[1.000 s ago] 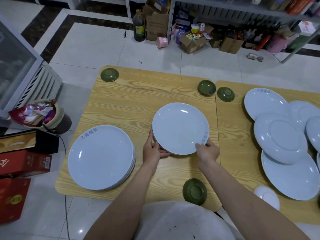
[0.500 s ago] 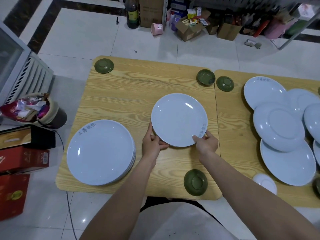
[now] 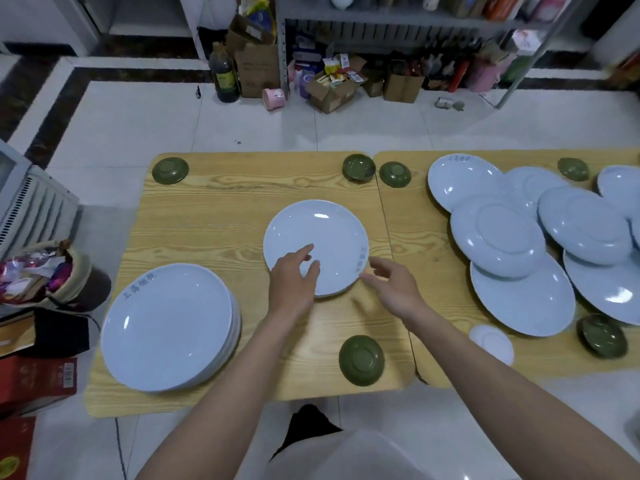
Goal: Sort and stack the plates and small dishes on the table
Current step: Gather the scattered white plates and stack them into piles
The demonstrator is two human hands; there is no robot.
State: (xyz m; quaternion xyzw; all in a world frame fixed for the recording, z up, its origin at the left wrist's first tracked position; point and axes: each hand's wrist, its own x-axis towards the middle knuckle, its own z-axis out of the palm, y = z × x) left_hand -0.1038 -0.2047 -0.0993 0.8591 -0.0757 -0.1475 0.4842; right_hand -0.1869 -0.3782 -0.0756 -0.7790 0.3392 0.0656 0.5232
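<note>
Plate (image 3: 315,245), pale blue, round, so no long axis to reckon with: lay flat at the middle of the left surface (image 3: 214,216), straight ahead of my hands. Left hand (image 3: 292,278): fingers loose and spread over the plate's near-left rim, gripping nothing; whether it touched the glaze I could not tell. Right hand (image 3: 394,282): open, fingers reaching left, just beside the near-right rim, holding nothing. Stack of plates (image 3: 166,327): near-left corner, well apart from the single plate. Loose plates (image 3: 498,233): overlapping heap on the right surface, some face down; my right hand was the nearer to them, so I judged the next pick would fall to it. Green dish (image 3: 362,360): upside down at the near edge, between my forearms. Change from half a second before: both hands had pinched the plate's near rim; here both had let go, and the plate rested on its own.
</note>
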